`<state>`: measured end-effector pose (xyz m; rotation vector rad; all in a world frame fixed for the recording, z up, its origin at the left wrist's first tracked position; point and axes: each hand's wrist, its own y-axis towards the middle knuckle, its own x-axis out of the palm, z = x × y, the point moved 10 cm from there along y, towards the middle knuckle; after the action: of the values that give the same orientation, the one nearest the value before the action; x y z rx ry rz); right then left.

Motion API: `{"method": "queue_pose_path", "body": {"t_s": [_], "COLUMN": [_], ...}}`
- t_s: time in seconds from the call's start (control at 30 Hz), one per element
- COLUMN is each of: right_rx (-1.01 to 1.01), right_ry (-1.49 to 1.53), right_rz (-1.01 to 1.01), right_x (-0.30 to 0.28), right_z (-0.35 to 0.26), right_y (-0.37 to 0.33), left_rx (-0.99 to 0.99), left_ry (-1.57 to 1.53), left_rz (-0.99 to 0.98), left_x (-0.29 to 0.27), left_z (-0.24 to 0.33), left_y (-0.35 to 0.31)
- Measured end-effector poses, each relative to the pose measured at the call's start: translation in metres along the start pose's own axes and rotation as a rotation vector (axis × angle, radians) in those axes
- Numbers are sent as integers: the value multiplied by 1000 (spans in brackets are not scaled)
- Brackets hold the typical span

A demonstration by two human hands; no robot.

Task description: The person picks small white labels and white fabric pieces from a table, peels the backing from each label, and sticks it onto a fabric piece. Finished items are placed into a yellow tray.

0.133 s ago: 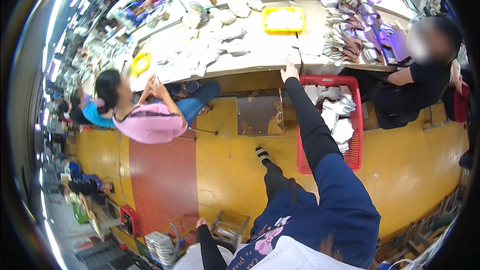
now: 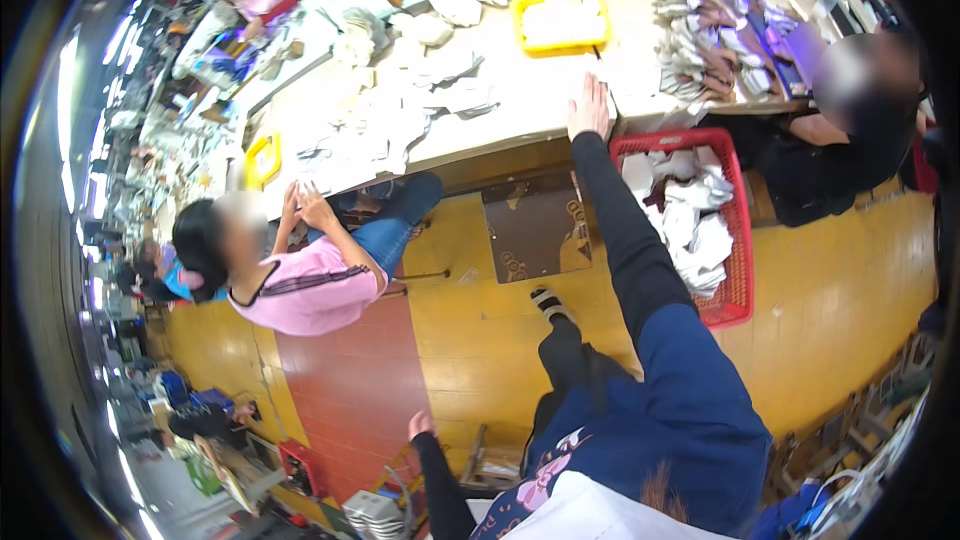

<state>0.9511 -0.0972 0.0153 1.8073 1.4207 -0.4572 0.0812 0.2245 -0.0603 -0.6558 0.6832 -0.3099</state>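
My right hand reaches forward to the front edge of the pale worktable. Its fingers are stretched out flat, with nothing seen in them. Beyond the fingertips, toward the back of the table, is a yellow basket of white pieces. Just right of my right forearm, a red plastic crate on the floor holds white fabric-like pieces. My left hand hangs low at my left side over the floor, small in view, its fingers loosely apart and apparently holding nothing.
A person in pink sits working at the table on the left; another in black sits at the right. A dark patterned board lies by the table. Stacked brown and white pieces cover the right tabletop. A wooden stool stands near my left hand.
My right hand has moved farther forward over the table edge, and its fingers have straightened out. My view has shifted, and my left hand appears slightly higher in it.
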Motion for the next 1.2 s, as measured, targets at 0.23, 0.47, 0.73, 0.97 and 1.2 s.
{"method": "queue_pose_path", "body": {"t_s": [0.23,0.47,0.73,0.97,1.2], "right_rx": [94,-7,-53,5,67], "right_ry": [-388,-427,-280,-273,-276], "right_rz": [-235,-159,-60,-128,-176], "right_x": [108,123,104,103,105], "right_z": [8,12,1,2,2], "right_y": [17,3,4,13,14], "left_rx": [155,654,1862,2138,2092], "left_ry": [642,589,930,1361,1263], "left_rz": [-810,-950,-1167,-1273,-1377], "left_x": [273,439,605,633,630], "left_z": [97,321,535,520,526], "left_y": [51,46,22,43,41]}}
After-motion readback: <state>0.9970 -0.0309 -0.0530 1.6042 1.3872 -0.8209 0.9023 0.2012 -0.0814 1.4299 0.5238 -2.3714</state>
